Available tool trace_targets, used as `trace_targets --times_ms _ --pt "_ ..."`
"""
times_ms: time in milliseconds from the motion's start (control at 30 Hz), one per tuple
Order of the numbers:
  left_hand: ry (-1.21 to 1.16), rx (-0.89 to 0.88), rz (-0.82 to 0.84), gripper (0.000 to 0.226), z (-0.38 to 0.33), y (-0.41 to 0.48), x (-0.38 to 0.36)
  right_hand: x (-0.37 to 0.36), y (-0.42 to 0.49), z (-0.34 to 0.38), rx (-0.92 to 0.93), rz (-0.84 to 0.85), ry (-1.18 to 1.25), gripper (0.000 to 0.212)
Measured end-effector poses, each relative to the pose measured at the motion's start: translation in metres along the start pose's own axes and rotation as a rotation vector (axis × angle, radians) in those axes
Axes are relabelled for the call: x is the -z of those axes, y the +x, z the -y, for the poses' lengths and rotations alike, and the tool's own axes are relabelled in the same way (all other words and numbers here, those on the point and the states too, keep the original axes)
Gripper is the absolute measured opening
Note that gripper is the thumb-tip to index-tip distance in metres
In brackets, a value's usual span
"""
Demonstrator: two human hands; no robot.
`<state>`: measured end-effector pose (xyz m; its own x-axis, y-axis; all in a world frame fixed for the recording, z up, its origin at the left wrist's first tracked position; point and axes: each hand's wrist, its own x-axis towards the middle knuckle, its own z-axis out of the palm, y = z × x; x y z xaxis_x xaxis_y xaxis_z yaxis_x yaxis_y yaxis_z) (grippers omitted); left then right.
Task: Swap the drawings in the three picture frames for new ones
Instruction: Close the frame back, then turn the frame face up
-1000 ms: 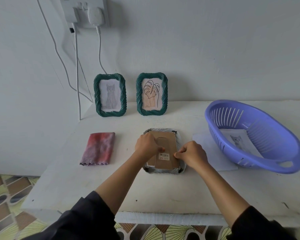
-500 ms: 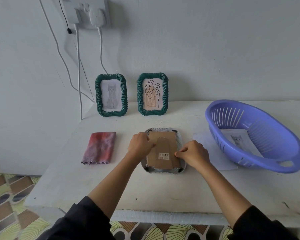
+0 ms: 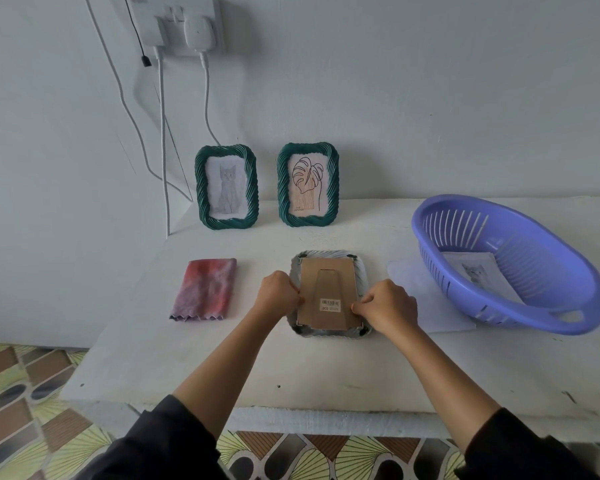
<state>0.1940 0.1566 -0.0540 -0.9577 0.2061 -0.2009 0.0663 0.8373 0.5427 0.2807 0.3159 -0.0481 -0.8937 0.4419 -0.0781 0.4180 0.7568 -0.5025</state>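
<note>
Single head-worn wide-angle view, looking forward and down, near the table (image 3: 222, 368), face-down frame (image 3: 326, 289) centred, wall (image 3: 430, 98) behind

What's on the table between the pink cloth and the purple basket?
Head view: a face-down picture frame, cardboard back up, with the left hand and right hand at its sides, then a white sheet.

Two bare forearms — dark, near-black sleeves (image 3: 174, 441) pushed up toward the elbows — no rings or watch showing.
</note>
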Motion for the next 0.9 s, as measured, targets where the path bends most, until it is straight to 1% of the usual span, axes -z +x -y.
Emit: trace_targets --times_ms 33,67,100,133,200,267,333,367,433,567,700,800,900 --pt "-0.002 -0.011 0.002 0.012 0.0 -0.002 0.001 0.001 -0.001 -0.001 0.01 0.005 0.001 0.031" --pt "0.002 -0.026 -0.002 0.009 0.0 -0.004 0.001 0.003 -0.002 -0.002 0.027 0.007 0.001 0.024" --pt "0.011 -0.059 -0.018 0.011 0.0 -0.007 0.003 0.005 -0.002 -0.005 0.049 0.005 0.009 0.014" --pt "0.024 -0.108 -0.051 0.018 0.001 -0.009 0.005 0.008 -0.002 -0.008 0.079 0.007 0.033 0.009" --pt "0.017 -0.218 -0.096 0.026 0.004 -0.017 0.012 0.015 -0.002 -0.016 0.176 0.071 0.092 0.017" --pt "-0.01 -0.32 -0.013 0.021 0.009 -0.022 0.019 0.021 -0.002 -0.021 0.298 0.176 0.107 0.022" --pt "0.023 -0.376 0.122 0.018 0.017 -0.026 0.025 0.022 -0.002 -0.024 0.379 0.266 0.071 0.024" --pt "0.052 -0.399 0.163 0.018 0.02 -0.028 0.026 0.022 -0.002 -0.025 0.405 0.29 0.05 0.023" --pt "0.091 -0.43 0.196 0.021 0.026 -0.031 0.027 0.022 -0.001 -0.025 0.434 0.299 0.015 0.022" --pt "0.114 -0.484 0.196 0.026 0.032 -0.034 0.027 0.024 0.002 -0.024 0.488 0.318 -0.096 0.022" --pt "0.213 -0.551 0.19 0.026 0.027 -0.038 0.028 0.029 0.001 -0.019 0.634 0.283 -0.313 0.024" --pt "0.292 -0.596 0.185 0.024 0.025 -0.042 0.028 0.03 0.0 -0.018 0.725 0.244 -0.409 0.025" --pt "0.309 -0.634 0.144 0.022 0.028 -0.044 0.026 0.029 0.0 -0.02 0.829 0.209 -0.472 0.026"
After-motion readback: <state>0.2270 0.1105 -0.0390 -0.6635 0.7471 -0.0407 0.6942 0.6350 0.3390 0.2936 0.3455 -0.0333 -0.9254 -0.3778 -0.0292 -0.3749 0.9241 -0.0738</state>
